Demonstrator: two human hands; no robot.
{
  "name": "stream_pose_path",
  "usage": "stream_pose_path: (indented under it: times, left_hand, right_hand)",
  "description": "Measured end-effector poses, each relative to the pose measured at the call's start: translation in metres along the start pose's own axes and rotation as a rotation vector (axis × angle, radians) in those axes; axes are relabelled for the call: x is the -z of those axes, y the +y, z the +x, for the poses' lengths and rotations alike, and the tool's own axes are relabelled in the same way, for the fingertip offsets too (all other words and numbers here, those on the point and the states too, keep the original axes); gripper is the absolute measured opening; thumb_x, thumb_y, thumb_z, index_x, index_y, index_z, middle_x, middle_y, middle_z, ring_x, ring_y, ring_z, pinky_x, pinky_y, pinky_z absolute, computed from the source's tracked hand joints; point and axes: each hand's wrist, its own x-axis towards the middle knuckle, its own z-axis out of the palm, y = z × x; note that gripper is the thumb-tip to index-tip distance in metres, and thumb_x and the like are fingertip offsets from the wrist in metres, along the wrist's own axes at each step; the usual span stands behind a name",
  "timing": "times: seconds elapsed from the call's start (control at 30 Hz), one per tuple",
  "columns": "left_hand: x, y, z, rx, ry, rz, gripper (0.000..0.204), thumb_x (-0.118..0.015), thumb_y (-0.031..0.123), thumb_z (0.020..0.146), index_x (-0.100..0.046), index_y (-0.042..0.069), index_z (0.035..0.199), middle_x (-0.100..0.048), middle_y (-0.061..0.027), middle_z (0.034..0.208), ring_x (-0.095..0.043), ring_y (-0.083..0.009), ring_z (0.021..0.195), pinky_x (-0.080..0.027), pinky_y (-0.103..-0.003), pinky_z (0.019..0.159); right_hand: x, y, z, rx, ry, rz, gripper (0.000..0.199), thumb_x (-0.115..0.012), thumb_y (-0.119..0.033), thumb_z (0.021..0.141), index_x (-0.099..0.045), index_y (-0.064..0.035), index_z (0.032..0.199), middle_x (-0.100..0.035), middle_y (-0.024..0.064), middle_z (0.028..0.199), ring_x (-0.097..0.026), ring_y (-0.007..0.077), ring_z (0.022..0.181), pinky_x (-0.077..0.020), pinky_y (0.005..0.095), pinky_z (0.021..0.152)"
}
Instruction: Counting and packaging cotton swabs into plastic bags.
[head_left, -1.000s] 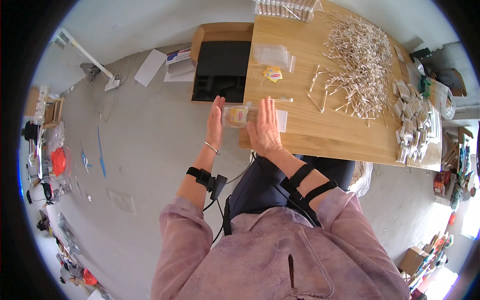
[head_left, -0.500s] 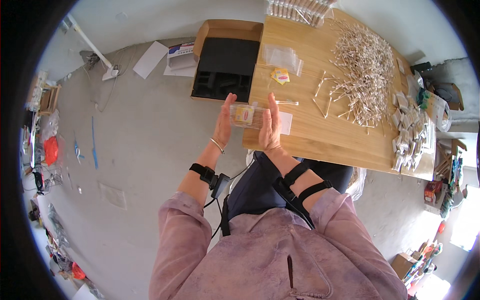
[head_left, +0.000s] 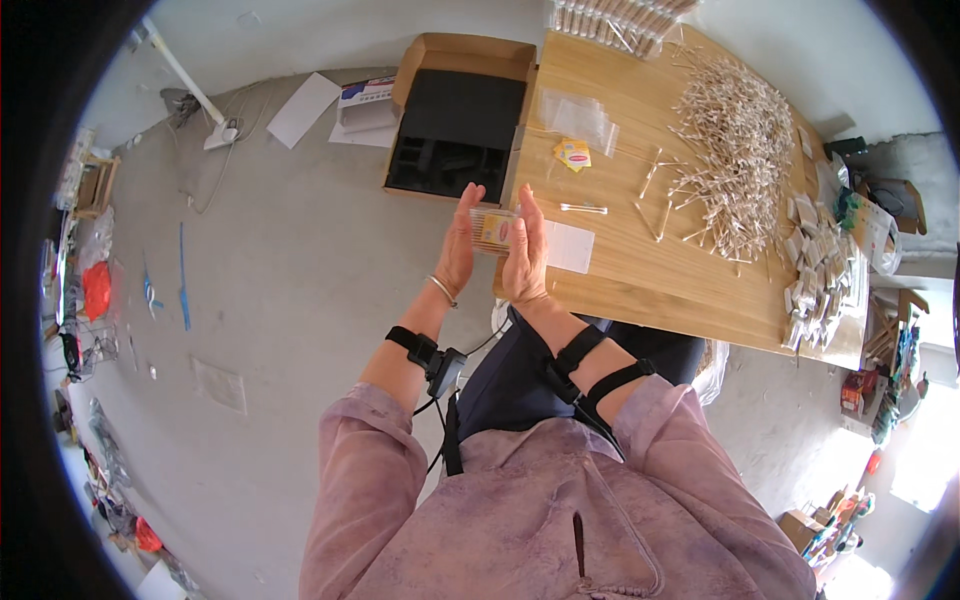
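Note:
Between my flat palms, off the left edge of the table, is a clear pack of cotton swabs (head_left: 491, 231) with a yellow label. My left hand (head_left: 458, 243) presses its left side with fingers stretched forward. Against the right side lies my right hand (head_left: 525, 252), its fingers likewise straight and its thumb over the pack's edge. A white card (head_left: 571, 247) rests on the table beside my right hand. Just beyond the card are a few loose cotton swabs (head_left: 584, 209), and farther off lie small yellow labels (head_left: 573, 154) and clear plastic bags (head_left: 577, 119).
A big heap of loose cotton swabs (head_left: 735, 150) covers the right part of the wooden table (head_left: 640, 275). Small white bundles (head_left: 822, 265) pile up at its right edge, and filled packs (head_left: 620, 22) stand at the far end. An open cardboard box (head_left: 455, 130) with black foam sits left of the table.
My hands have come closer together, the right one moving left toward the pack. More of the white card now shows. The whole view has shifted slightly.

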Motion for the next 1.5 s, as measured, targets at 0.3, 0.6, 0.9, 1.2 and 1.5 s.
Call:
stream_pose_path:
  times: [0.3, 0.6, 0.9, 1.2, 1.5]
  left_hand:
    - [-0.001, -0.006, 0.002, -0.01, -0.008, -0.05, 0.07, -0.028, 0.051, 0.099, -0.019, 0.001, 0.147, -0.029, -0.0178, 0.149, -0.026, -0.0264, 0.139, -0.02, -0.034, 0.113]
    - [-0.014, 0.013, 0.004, -0.241, 0.269, 0.793, 0.048, -0.05, 0.022, 0.094, -0.039, 0.0, 0.136, -0.044, -0.0193, 0.136, -0.039, -0.0328, 0.129, -0.032, -0.039, 0.106]
    - [-0.119, 0.037, 0.04, -0.373, -0.1, 1.068, 0.03, -0.068, 0.01, 0.077, -0.063, 0.007, 0.106, -0.058, -0.0106, 0.1, -0.053, -0.0287, 0.101, -0.044, -0.041, 0.087]
    - [-0.177, 0.018, 0.015, -0.438, -0.429, 0.847, 0.005, -0.066, 0.008, 0.076, -0.063, 0.006, 0.08, -0.06, -0.0103, 0.082, -0.056, -0.0313, 0.083, -0.046, -0.041, 0.077]
    - [-0.209, 0.011, 0.069, -0.326, -0.392, 0.723, 0.026, -0.068, 0.009, 0.077, -0.06, 0.007, 0.101, -0.059, -0.0123, 0.086, -0.056, -0.0318, 0.088, -0.045, -0.041, 0.078]
  right_hand:
    - [-0.005, 0.012, -0.001, -0.012, 0.017, 0.007, 0.049, -0.04, -0.025, 0.098, -0.034, 0.002, 0.138, -0.032, 0.0226, 0.147, -0.031, 0.0334, 0.136, -0.0234, 0.0391, 0.112]
    - [0.044, 0.007, 0.0, 0.19, 0.014, -0.273, 0.036, -0.052, -0.005, 0.087, -0.05, 0.0002, 0.122, -0.045, 0.0238, 0.133, -0.04, 0.0413, 0.126, -0.0331, 0.0425, 0.105]
    - [0.185, 0.032, 0.012, -0.078, 0.453, -0.974, 0.056, -0.071, -0.025, 0.075, -0.053, -0.0062, 0.124, -0.046, 0.0149, 0.127, -0.039, 0.035, 0.117, -0.0332, 0.045, 0.1]
    - [0.215, 0.041, 0.021, -0.028, 0.469, -0.758, 0.017, -0.068, -0.017, 0.075, -0.069, -0.0065, 0.089, -0.057, 0.01, 0.095, -0.052, 0.0314, 0.096, -0.0433, 0.0401, 0.087]
    - [0.221, 0.045, 0.02, 0.106, 0.422, -0.665, 0.008, -0.066, -0.011, 0.077, -0.068, -0.0053, 0.083, -0.057, 0.0105, 0.087, -0.054, 0.0314, 0.088, -0.0464, 0.0391, 0.08]
